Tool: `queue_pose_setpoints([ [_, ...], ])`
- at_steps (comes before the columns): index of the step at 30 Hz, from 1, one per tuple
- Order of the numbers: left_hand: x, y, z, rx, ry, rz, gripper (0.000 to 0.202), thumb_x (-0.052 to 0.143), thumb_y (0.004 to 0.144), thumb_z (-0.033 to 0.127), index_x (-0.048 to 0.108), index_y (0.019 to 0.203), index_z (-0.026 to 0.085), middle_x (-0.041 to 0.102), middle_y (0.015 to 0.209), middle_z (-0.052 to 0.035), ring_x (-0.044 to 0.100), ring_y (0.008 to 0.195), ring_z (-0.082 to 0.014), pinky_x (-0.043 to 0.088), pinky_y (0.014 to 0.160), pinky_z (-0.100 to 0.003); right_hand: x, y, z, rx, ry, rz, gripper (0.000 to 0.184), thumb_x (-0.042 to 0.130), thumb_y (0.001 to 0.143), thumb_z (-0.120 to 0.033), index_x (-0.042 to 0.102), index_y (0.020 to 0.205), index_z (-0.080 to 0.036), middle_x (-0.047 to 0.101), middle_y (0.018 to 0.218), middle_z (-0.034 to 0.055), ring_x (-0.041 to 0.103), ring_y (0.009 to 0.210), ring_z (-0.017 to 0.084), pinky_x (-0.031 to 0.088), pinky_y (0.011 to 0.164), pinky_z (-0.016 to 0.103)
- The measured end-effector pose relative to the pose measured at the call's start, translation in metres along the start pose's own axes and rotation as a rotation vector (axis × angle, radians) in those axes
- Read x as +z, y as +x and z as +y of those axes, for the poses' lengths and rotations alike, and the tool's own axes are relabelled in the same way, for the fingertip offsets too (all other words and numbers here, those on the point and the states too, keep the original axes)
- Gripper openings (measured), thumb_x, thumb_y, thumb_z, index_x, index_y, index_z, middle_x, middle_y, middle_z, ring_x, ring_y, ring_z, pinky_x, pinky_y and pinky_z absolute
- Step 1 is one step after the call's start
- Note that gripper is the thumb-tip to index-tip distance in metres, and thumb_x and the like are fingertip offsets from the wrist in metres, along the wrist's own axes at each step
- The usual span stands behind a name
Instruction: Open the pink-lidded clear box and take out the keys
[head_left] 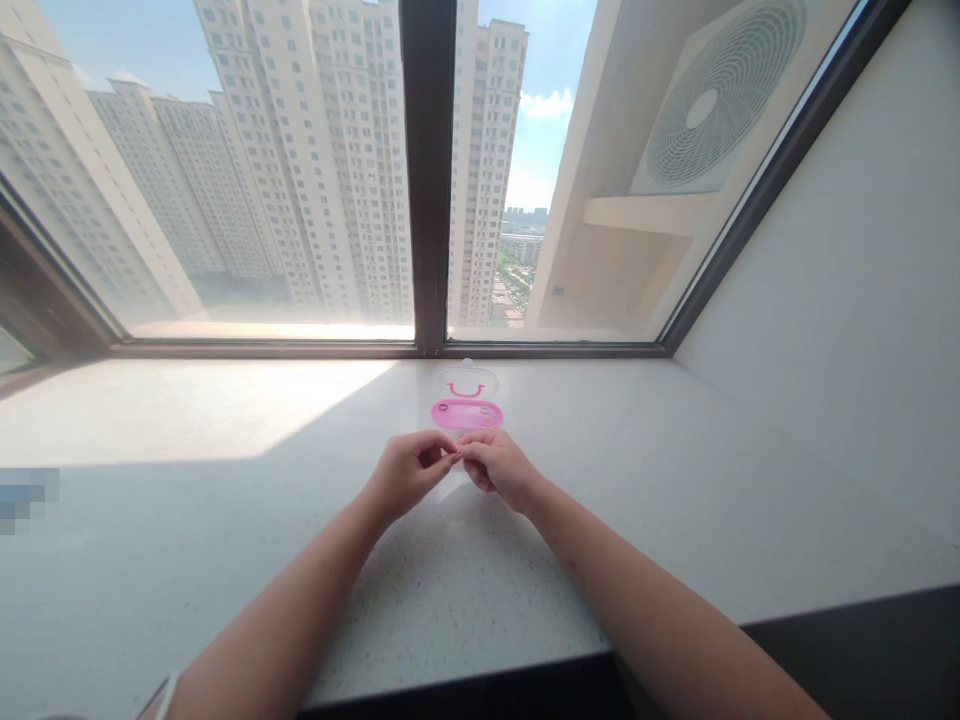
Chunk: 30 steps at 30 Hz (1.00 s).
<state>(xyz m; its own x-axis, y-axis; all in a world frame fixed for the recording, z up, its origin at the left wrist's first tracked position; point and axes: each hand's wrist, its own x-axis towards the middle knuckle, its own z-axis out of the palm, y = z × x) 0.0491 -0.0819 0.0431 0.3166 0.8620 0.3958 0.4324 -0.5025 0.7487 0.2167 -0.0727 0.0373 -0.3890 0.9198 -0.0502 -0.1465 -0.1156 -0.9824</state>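
Pink plastic tray, oblong with rounded ends, lay on the speckled, stone-like white countertop, just beyond the person's hands. Behind it, near the dark window frame, was a clear lid with a curved pink strip. I noticed a small dark ring at the tray's left end. In front, the left hand and right hand met, thumbs and forefingers pinched together; what they gripped, if anything, I couldn't tell. Outside, a round fan grille faced pale towers.
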Motion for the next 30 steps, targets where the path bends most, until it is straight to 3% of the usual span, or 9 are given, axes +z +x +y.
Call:
queue_pose_setpoints([
  [18,-0.0001,-0.0002,-0.0034,0.081,0.206,0.018,0.011,0.059,0.079,0.023,0.068,0.077,0.016,0.054,0.054,0.0038,0.044,0.051,-0.0077,0.034,0.052,-0.019,-0.0022,-0.0011,-0.0001,0.028,0.002,-0.103,0.023,0.047,0.08,-0.03,0.055,0.065,-0.014,0.05,0.043,-0.004,0.037,0.029,0.006,0.018,0.029,0.019],
  [30,-0.0004,0.0009,-0.0085,0.13,0.322,0.036,0.008,0.059,0.077,0.019,0.066,0.079,0.018,0.059,0.059,0.0031,0.048,0.053,-0.0081,0.037,0.056,-0.019,-0.0049,-0.0016,-0.0012,0.023,-0.012,-0.151,0.03,0.046,0.083,-0.032,0.052,0.059,-0.015,0.049,0.041,-0.0038,0.032,0.027,0.005,0.015,0.029,0.02],
])
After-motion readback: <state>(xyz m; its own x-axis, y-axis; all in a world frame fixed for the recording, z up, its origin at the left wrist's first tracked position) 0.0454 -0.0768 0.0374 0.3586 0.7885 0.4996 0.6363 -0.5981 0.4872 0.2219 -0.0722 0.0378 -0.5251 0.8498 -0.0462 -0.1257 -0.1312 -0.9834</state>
